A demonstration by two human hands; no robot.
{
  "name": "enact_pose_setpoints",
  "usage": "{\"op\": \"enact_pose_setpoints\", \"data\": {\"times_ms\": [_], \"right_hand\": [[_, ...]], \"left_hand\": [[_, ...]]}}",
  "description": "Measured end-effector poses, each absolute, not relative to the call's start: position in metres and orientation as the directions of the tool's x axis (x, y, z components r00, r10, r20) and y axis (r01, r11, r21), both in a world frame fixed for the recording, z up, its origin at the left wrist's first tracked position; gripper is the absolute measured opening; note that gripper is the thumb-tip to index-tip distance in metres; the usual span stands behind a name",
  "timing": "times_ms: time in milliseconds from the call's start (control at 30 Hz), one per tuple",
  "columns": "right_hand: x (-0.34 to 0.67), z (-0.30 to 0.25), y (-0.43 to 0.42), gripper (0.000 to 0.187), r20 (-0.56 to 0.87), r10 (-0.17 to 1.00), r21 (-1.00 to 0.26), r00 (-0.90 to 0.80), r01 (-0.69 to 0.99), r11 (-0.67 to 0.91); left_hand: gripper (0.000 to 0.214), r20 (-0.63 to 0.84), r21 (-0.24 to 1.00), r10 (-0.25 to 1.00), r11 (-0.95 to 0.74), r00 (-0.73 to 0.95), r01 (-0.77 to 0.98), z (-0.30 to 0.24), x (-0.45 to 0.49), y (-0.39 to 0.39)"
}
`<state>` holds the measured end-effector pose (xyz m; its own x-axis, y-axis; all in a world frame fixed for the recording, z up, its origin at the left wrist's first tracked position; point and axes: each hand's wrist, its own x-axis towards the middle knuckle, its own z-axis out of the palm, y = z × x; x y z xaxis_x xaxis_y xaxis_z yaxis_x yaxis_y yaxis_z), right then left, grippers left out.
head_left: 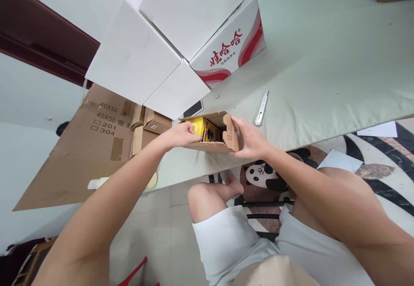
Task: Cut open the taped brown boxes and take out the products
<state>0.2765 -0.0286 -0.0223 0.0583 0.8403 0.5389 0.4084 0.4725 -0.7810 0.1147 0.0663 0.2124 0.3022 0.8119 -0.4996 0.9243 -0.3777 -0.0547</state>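
Observation:
A small brown cardboard box (215, 147) lies at the near edge of the table with its top open. Inside it sits a yellow box with black print (201, 127). My left hand (181, 135) is closed at the left end, its fingers pinching the yellow box's near corner. My right hand (248, 138) wraps round the right end of the cardboard box, thumb and fingers on either side of its notched end flap. Just beyond my right hand, a white utility knife (262, 108) rests on the cloth.
Large white cartons (136, 53) with red print stand behind. Left of my left hand are several small brown boxes (158, 122) and a big cardboard sheet (74, 156). A dark phone-like object (193, 108) lies by the cartons. Pale green cloth (310, 70) covers the table.

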Motion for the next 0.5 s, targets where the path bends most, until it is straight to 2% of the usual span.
{"op": "enact_pose_setpoints", "data": {"times_ms": [167,267,500], "right_hand": [[0.2772,-0.0204,-0.0289,0.124,0.529,0.846,-0.787,0.058,0.407,0.464],[0.2777,-0.0199,-0.0292,0.124,0.533,0.844,-0.783,0.057,0.411,0.467],[0.2775,-0.0222,-0.0286,0.123,0.55,0.833,-0.773,0.061,0.416,0.48]], "left_hand": [[0.037,-0.55,0.021,0.802,-0.266,0.234,0.964,0.2133,0.1155,0.0637],[0.048,-0.577,0.0,0.789,-0.259,0.212,0.966,0.2122,0.1153,0.0659],[0.05,-0.592,0.133,0.748,-0.277,0.3,0.952,0.2093,0.1063,0.0716]]}}
